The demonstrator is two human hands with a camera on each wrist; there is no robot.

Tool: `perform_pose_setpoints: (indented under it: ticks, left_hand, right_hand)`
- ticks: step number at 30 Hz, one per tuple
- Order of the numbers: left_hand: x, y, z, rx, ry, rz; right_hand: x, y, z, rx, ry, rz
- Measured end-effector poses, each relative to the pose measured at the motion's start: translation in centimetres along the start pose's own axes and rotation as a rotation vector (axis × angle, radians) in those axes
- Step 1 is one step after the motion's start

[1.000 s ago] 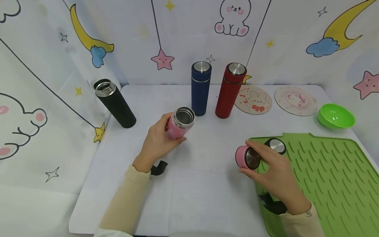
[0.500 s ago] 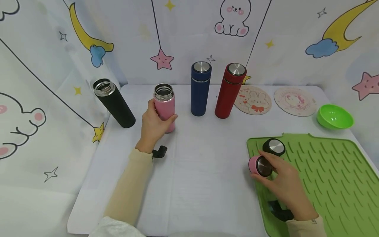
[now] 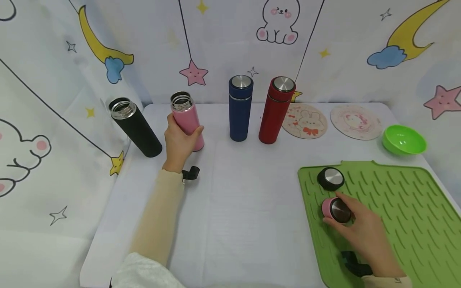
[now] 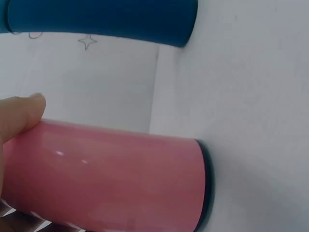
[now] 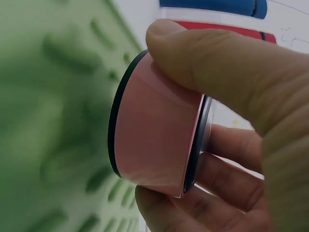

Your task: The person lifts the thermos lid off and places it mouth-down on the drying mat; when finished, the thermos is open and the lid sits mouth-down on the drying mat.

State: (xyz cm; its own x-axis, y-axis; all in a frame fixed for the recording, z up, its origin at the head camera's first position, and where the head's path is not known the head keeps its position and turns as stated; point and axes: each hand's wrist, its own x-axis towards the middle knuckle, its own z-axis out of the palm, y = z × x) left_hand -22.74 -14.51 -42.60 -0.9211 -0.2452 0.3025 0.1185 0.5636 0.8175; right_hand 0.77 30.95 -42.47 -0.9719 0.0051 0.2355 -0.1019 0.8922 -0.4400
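From the middle of the table [image 3: 234, 224], the pink bottle [image 3: 187, 122] is held mouth up at 11 o'clock, the left hand [image 3: 179, 142] clamped round its side – below the neck, seemingly so that the mouth is kept clear. Whether its base is rested on the table cannot be told. At 3 o'clock, the pink lid [image 3: 336, 210] is pinched across its sides by the right hand [image 3: 369, 230], its open end turned to the mat [image 3: 389, 212]; contact cannot be confirmed. The black lid [image 3: 330, 179] is set just beside it, toward 12 o'clock – probably so that lids are kept together – while the black bottle [image 3: 136, 128] is left uncapped at 10 o'clock. Glossy pink walls, threaded steel necks and round steel lid tops are contrasted with the mat's matt, rubbery-looking ridges.
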Motion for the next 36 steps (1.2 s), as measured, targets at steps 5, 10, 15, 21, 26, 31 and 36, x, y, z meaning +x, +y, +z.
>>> perform_pose_setpoints:
  ticks: [5, 10, 15, 21, 26, 31, 36]
  left_hand:
    - [0.7, -0.7, -0.2, 0.0, 0.049, -0.031]
    - [1.0, -1.0, -0.4, -0.004, 0.06, -0.05]
    - [1.4, -1.1, -0.6, -0.012, 0.066, -0.061]
    - [1.6, -1.3, -0.8, -0.012, 0.048, -0.09]
    - [1.7, -1.0, -1.1, 0.0, 0.013, -0.093]
    - [1.7, -0.6, -1.4, 0.023, -0.013, -0.095]
    - [1.1, -0.2, -1.8, 0.003, -0.021, -0.094]
  right_hand:
    - [-0.4, 1.0, -0.1, -0.046, -0.026, 0.038]
    - [-0.6, 1.9, -0.1, -0.064, -0.055, 0.078]
    - [-0.4, 2.7, -0.1, -0.085, -0.081, 0.1]
    - [-0.4, 3.2, -0.5, -0.11, -0.103, 0.09]
    - [-0.4, 3.5, -0.6, -0.129, -0.116, 0.087]
    - [-0.3, 3.5, -0.7, -0.126, -0.131, 0.099]
    - [-0.4, 3.6, -0.7, -0.13, -0.133, 0.116]
